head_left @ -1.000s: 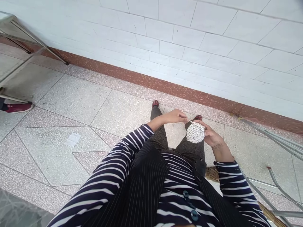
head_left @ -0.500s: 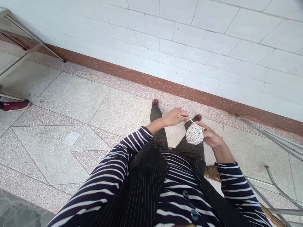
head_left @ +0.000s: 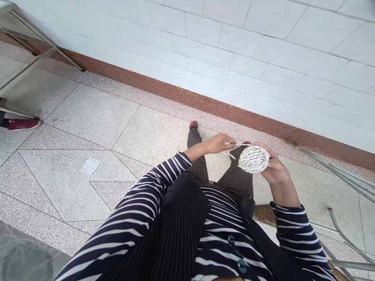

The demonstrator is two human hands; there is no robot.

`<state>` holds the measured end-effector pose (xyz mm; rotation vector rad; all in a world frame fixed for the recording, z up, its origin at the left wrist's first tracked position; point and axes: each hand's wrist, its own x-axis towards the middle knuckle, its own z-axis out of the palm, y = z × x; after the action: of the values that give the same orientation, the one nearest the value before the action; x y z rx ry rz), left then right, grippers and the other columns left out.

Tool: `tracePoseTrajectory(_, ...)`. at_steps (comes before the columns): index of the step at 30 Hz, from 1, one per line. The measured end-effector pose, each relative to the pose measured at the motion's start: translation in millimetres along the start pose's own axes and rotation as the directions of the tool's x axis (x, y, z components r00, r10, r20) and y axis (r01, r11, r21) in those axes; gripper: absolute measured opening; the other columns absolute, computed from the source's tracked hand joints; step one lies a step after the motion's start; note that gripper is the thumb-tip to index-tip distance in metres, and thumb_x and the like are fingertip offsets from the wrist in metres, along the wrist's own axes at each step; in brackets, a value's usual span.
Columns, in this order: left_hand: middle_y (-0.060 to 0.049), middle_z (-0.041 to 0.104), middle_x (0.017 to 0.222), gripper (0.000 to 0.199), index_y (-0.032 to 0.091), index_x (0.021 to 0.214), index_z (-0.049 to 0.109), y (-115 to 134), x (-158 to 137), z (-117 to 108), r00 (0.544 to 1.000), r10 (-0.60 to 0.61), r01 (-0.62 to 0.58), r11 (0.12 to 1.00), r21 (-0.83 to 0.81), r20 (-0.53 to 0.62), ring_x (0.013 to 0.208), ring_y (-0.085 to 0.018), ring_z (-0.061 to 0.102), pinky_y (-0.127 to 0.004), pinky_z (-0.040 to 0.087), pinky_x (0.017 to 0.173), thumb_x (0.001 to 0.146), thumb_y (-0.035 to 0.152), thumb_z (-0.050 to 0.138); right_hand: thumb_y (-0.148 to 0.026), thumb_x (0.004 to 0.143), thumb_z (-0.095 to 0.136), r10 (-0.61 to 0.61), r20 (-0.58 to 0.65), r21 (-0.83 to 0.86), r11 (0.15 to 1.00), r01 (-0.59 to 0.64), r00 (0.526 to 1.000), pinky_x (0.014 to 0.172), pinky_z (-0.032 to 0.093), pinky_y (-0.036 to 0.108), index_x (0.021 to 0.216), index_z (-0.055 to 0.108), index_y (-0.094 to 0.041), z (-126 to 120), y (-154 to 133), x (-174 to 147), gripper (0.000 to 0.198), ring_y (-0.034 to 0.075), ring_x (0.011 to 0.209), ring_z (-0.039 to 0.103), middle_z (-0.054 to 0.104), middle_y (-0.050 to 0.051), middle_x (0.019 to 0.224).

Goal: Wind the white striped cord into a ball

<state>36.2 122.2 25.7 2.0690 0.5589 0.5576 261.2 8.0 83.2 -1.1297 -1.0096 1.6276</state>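
Note:
A ball of white twisted cord [head_left: 254, 159] rests in my right hand [head_left: 275, 168], whose fingers wrap round its far and right sides. My left hand [head_left: 221, 143] pinches the cord's loose end [head_left: 241, 144] between thumb and fingers. A short stretch of that cord runs taut from the pinch to the top of the ball. Its tip hangs below my left fingertips. Both hands are held in front of my legs, above the floor.
A tiled white wall [head_left: 205, 47] with a reddish baseboard [head_left: 164, 90] runs ahead. A metal-legged table [head_left: 43, 37] and another person's red shoe [head_left: 23, 124] are at left. White paper [head_left: 90, 166] lies on the floor. Metal frames [head_left: 336, 166] and a straw broom [head_left: 263, 214] are at right.
My right hand has moved right with the ball and turned it, showing another side. The cord between my hands is longer and more level, and its tip now shows below my left fingers.

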Motion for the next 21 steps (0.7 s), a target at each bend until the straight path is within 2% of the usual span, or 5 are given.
tracePoseTrajectory(6, -0.01, 0.073, 0.122, 0.036, 0.016, 0.125, 0.069, -35, -7, 11, 0.973, -0.214, 0.209, 0.976, -0.063, -0.085, 0.113, -0.021, 0.066, -0.032, 0.045, 0.102, 0.094, 0.032, 0.064, -0.046, 0.059, 0.084, -0.078, 0.009, 0.088, 0.993, 0.077, 0.997, 0.1, 0.054, 0.056, 0.115, 0.071, -0.031, 7, -30, -3, 0.06, 0.036, 0.115, 0.067, 0.075, 0.006, 0.108)
tracePoseTrajectory(12, -0.015, 0.06, 0.145, 0.07, 0.013, 0.145, 0.054, -62, -9, 51, 0.852, -0.522, 0.518, 0.851, -0.09, -0.033, 0.134, -0.03, 0.055, -0.038, 0.041, 0.114, 0.084, 0.042, 0.075, -0.05, 0.055, 0.087, -0.101, 0.03, 0.13, 0.987, 0.096, 0.994, 0.106, 0.05, 0.06, 0.111, 0.071, -0.031, 29, -54, -6, 0.061, 0.038, 0.123, 0.063, 0.075, 0.007, 0.112)
tracePoseTrajectory(14, -0.015, 0.057, 0.149, 0.068, 0.014, 0.144, 0.056, -62, -5, 65, 0.849, -0.526, 0.514, 0.844, -0.151, -0.049, 0.138, -0.03, 0.052, -0.039, 0.038, 0.117, 0.085, 0.043, 0.075, -0.052, 0.055, 0.087, -0.097, 0.027, 0.136, 0.986, 0.092, 0.995, 0.107, 0.049, 0.06, 0.11, 0.07, -0.031, 35, -58, -8, 0.061, 0.038, 0.124, 0.063, 0.073, 0.007, 0.117)
tracePoseTrajectory(18, -0.009, 0.063, 0.143, 0.051, 0.018, 0.132, 0.067, -56, 7, 83, 0.919, -0.383, 0.329, 0.874, -0.358, -0.09, 0.134, -0.026, 0.055, -0.035, 0.038, 0.116, 0.085, 0.036, 0.074, -0.053, 0.054, 0.086, -0.097, 0.014, 0.141, 0.986, 0.094, 0.995, 0.107, 0.048, 0.061, 0.11, 0.069, -0.031, 41, -63, -13, 0.062, 0.039, 0.125, 0.061, 0.07, 0.008, 0.125)
tracePoseTrajectory(21, -0.008, 0.072, 0.126, 0.042, 0.015, 0.119, 0.074, -53, 13, 90, 0.939, -0.341, 0.271, 0.803, -0.531, -0.036, 0.122, -0.025, 0.062, -0.032, 0.044, 0.107, 0.083, 0.037, 0.075, -0.052, 0.056, 0.084, -0.108, -0.003, 0.131, 0.986, 0.107, 0.994, 0.107, 0.048, 0.061, 0.11, 0.069, -0.031, 41, -70, -17, 0.06, 0.039, 0.125, 0.061, 0.07, 0.009, 0.123)
